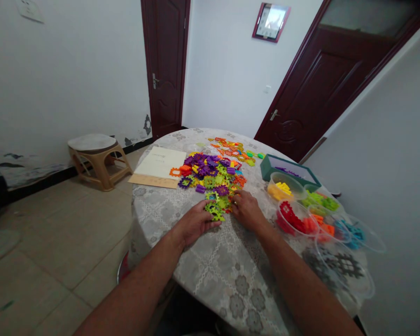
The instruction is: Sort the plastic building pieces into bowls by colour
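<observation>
A heap of plastic gear-shaped toy pieces (210, 170), mostly purple, yellow-green and orange, lies on the round table. At the heap's near edge my left hand (198, 219) is closed around yellow-green gear pieces (215, 212), thumb above and fingers below. My right hand (247, 207) rests just right of them, its fingers curled down at small pieces; what they grip is hidden. A purple gear (221, 190) lies a little beyond both hands.
Clear bowls to the right hold yellow pieces (283, 187), red pieces (294, 217) and blue pieces (352, 233). Behind them stands a green box (266, 168). A paper sheet (159, 163) and wooden ruler (154, 181) lie left of the heap; a stool (100, 158) stands beyond.
</observation>
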### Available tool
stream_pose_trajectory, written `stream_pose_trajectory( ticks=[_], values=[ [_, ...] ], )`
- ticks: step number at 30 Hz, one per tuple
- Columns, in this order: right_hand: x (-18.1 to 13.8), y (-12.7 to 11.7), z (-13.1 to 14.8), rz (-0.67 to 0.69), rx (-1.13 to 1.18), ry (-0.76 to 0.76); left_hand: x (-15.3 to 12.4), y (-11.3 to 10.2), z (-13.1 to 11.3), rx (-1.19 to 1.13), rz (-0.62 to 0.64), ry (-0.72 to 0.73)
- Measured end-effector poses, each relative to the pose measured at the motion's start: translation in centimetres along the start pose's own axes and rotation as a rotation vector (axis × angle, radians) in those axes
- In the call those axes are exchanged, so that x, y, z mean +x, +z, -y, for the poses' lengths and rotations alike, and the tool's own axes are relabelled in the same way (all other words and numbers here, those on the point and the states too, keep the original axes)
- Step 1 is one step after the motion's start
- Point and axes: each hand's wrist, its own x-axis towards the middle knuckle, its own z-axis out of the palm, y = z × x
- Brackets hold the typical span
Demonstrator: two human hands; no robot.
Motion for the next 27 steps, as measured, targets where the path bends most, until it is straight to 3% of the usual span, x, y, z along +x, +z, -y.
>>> stream_pose_trajectory(
  ticks=[6,9,12,15,21,24,27],
  values=[
    [-2.6,-1.6,-1.2,-0.141,0.288,-0.021,0.1,0.0,0.0,-0.002,0.018,-0.001],
    [-3.5,-2.8,-0.5,-0.22,0.466,0.107,0.1,0.1,0.0,-0.001,0.024,-0.013],
    [-3.8,-3.5,1.3,-0.141,0.759,0.257,-0.1,0.1,-0.2,0.019,0.052,-0.006],
    [-3.4,-3.2,3.6,-0.028,0.987,0.293,-0.3,0.1,-0.3,0.046,0.097,-0.006],
    [-1.9,-1.5,6.2,-0.009,0.803,0.159,-0.1,-0.3,0.2,0.043,0.109,0.024],
    [-0.9,-1.3,5.0,-0.134,0.635,0.113,0.0,-0.4,0.4,0.024,0.083,0.009],
    [0.5,-0.8,1.8,-0.312,0.37,0.093,-0.2,-0.4,0.2,0.003,0.073,-0.025]
  ],
)
